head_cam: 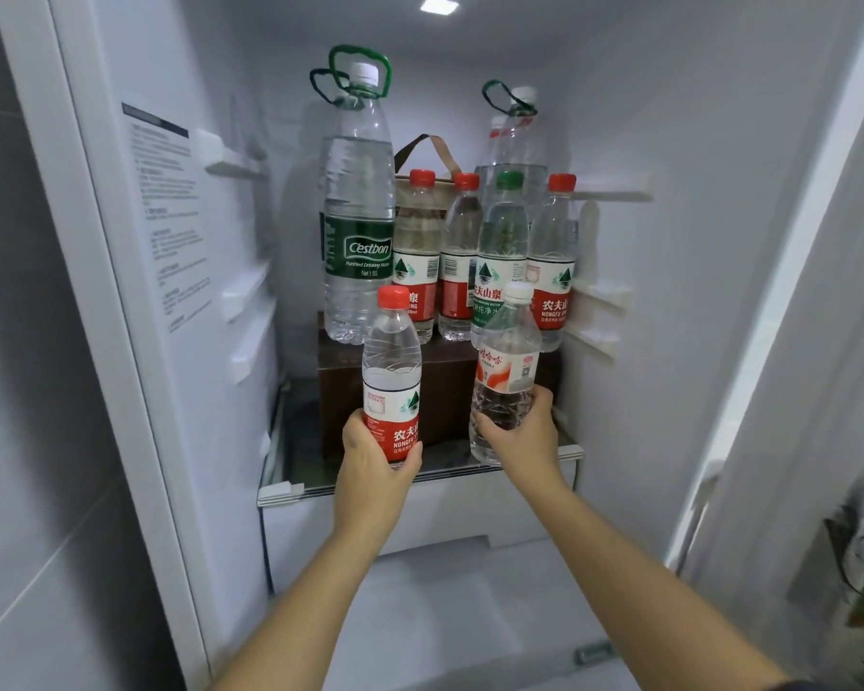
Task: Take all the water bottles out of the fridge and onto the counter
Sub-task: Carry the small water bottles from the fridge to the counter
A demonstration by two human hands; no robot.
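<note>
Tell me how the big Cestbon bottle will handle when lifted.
Likely heavy: the Cestbon bottle looks nearly full. Tall on a narrow base atop the box, it may tip if nudged. Its thin ribbed wall probably flexes; the green handle looks the safer hold.

box (445, 391) is set on the fridge shelf (280, 491). on it, a tall bottle (357, 216) is placed left of a row of small bottles (505, 251), with a bag (442, 146) tucked behind. in front, the left bottle (391, 371) is held in the left hand (375, 461) and the right bottle (507, 361) in the right hand (525, 441).

2 bare hands (375, 456) and forearms (619, 556), possibly dark sleeve edge (803, 685)
</note>
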